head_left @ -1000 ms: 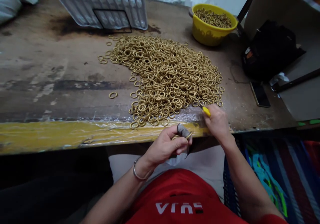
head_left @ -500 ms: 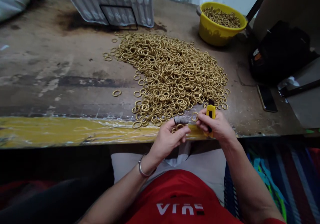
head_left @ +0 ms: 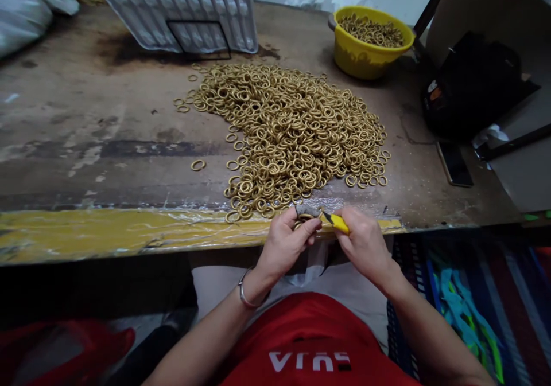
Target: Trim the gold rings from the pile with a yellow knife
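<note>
Close to the table's front edge, my left hand (head_left: 284, 240) pinches a few gold-coloured rings (head_left: 306, 218) between thumb and fingers. A dark wrapping covers part of a left finger. My right hand (head_left: 364, 240) is closed around a yellow utility knife (head_left: 339, 223). Its dark blade points left, close to the rings in my left hand; whether it touches them I cannot tell. Just beyond both hands spreads a large heap of gold rings (head_left: 297, 128). One loose ring (head_left: 198, 165) lies apart on the left.
A yellow basin (head_left: 365, 59) full of rings stands at the back right. A ribbed pale panel (head_left: 189, 7) rises at the back. A phone (head_left: 455, 163) and a black bag (head_left: 477, 88) are on the right. Yellow tape (head_left: 107, 234) covers the table edge.
My right hand has turned the knife from upright to pointing left and brought it nearer my left hand. The ring that was in my right fingertips no longer shows there.
</note>
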### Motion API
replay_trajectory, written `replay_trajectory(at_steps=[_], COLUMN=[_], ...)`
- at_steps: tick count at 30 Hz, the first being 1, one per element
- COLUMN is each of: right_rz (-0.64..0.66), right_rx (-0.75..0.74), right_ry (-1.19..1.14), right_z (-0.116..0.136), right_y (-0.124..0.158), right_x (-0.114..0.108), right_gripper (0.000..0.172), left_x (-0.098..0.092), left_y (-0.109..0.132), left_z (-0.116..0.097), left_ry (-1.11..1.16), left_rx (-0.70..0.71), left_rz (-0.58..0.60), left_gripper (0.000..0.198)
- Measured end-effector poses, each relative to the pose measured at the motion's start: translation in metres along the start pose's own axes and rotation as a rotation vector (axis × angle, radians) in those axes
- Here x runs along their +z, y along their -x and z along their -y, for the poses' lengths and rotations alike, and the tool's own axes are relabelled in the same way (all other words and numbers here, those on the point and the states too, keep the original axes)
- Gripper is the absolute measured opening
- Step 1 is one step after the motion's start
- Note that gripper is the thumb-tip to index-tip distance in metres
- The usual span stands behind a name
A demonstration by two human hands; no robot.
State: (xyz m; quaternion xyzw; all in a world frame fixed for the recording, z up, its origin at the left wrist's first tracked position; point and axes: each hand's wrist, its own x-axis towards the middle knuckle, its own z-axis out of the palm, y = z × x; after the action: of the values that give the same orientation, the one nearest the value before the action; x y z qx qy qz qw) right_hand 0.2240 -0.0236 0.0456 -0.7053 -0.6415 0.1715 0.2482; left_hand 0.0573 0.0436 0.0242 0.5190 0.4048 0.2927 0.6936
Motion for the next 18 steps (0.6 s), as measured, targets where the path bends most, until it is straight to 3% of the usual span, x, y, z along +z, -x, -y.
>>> replay_trajectory(at_steps=[7,10,13,16,18], right_rz=[0.079,0.098,0.014,-0.134,-0.157], right_rx=[-0.026,0.081,0.274,0.186,0.133], right_ry=[0.41,0.526,0.623,0.583,0.553], right_z=[0.003,-0.012,-0.037,-0.052,-0.053], right_y=[0.001,-0.013,-0.028,-0.041,-0.05], right_x=[0.006,0.003,-0.005,-0.008,-0.005], right_gripper=[0.018,0.019,0.016,0.014,0.014], left_x=[0.0,-0.004,-0.012,-0.022,-0.029], left_y=[0.0,0.006,0.017,0.025,0.027], left_z=[0.005,0.0,-0.008,-0.004,0.012], left_ry=[-0.045,-0.027,0.021,-0.096,-0.334], left_rx=[0.079,0.09,0.029,-0.02,-0.006], left_rz=[0.044,0.065,0.235,0.503,0.599], left_gripper=[0.024,0.024,0.022,0.02,0.016])
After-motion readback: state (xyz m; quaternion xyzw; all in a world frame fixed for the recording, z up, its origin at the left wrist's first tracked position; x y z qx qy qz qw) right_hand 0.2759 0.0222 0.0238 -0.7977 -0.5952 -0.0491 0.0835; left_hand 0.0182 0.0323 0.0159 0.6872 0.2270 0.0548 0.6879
